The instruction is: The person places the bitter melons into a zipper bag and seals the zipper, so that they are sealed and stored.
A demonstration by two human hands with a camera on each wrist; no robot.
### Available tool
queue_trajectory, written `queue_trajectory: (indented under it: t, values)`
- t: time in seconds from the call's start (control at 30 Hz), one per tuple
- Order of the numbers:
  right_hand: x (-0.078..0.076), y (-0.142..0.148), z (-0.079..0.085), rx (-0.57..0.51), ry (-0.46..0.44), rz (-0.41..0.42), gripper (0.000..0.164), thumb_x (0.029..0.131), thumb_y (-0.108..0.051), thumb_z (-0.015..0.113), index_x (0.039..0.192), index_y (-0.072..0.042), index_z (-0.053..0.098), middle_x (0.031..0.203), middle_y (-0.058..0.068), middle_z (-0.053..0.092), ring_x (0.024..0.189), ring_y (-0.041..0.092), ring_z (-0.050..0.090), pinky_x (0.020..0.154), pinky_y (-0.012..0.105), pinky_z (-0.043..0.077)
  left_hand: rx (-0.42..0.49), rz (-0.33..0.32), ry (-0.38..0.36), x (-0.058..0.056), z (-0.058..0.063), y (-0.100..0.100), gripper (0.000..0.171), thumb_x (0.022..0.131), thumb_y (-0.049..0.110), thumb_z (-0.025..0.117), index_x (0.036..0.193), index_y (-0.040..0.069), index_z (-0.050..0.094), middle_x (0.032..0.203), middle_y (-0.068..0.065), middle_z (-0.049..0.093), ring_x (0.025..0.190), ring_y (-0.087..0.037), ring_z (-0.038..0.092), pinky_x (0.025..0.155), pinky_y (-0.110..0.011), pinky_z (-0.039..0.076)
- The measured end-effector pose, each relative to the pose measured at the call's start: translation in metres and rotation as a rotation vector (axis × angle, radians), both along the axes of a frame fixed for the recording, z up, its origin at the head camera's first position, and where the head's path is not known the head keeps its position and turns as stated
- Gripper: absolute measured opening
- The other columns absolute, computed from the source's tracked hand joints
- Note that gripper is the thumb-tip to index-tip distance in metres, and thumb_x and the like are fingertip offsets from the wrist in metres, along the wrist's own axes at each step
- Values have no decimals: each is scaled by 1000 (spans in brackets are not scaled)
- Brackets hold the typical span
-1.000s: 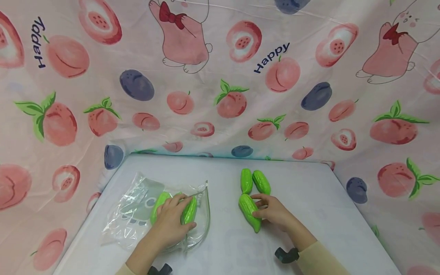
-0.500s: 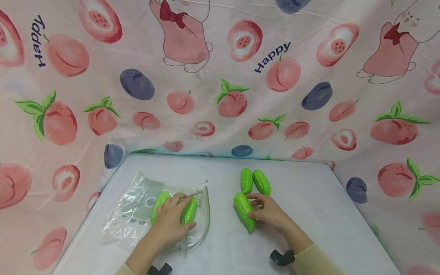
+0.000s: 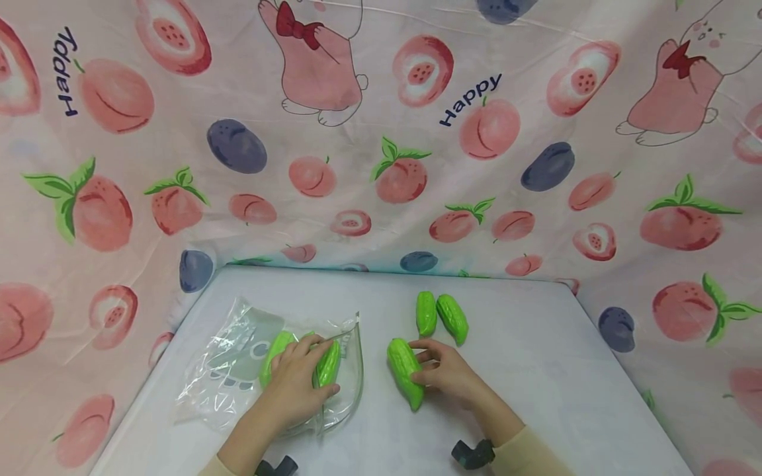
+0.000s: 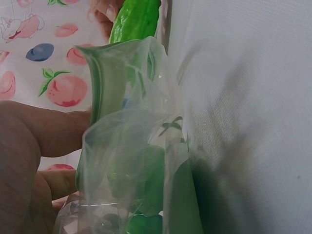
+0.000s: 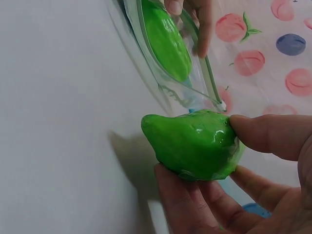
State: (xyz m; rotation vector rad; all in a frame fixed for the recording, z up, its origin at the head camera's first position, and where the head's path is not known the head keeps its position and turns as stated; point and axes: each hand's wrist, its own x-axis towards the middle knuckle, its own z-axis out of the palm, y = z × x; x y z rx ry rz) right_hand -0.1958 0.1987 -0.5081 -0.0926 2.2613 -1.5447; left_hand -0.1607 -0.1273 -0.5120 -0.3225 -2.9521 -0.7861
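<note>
My right hand (image 3: 450, 378) pinches a bright green toy bitter melon (image 3: 402, 367) between thumb and fingers. Its pointed end faces toward me. In the right wrist view the held melon (image 5: 195, 141) is seen close up, just off the mouth of a clear zip bag (image 5: 152, 58). My left hand (image 3: 296, 387) lies over that bag and holds the rim of its mouth, which gapes to the right. Inside the bag are green bitter melons (image 3: 329, 365), partly hidden by the left hand. The left wrist view shows the bag's green zip strip (image 4: 97, 83) between hand and table.
Two more bitter melons, one on the left (image 3: 425, 313) and one on the right (image 3: 453, 318), lie side by side farther back on the white table (image 3: 536, 357). A fruit-printed cloth (image 3: 357, 152) hangs behind and around the table.
My right hand has carried the bitter melon left toward the bag, away from the two melons at the back. The left hand and the bag have stayed in place.
</note>
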Motion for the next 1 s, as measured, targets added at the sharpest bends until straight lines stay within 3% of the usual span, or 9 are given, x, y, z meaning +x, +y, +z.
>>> queue_trajectory:
  t: [1.0]
  values:
    - [7,-66,-1,-159,-32,35,67,88,-8,82,151,-9,58,127,18,65,101,21,74,82,41,67,-6,8,-4,0,0,0,84,81,40,93,155,20,58,157,-1,54,143,-32,50,112,-62,39]
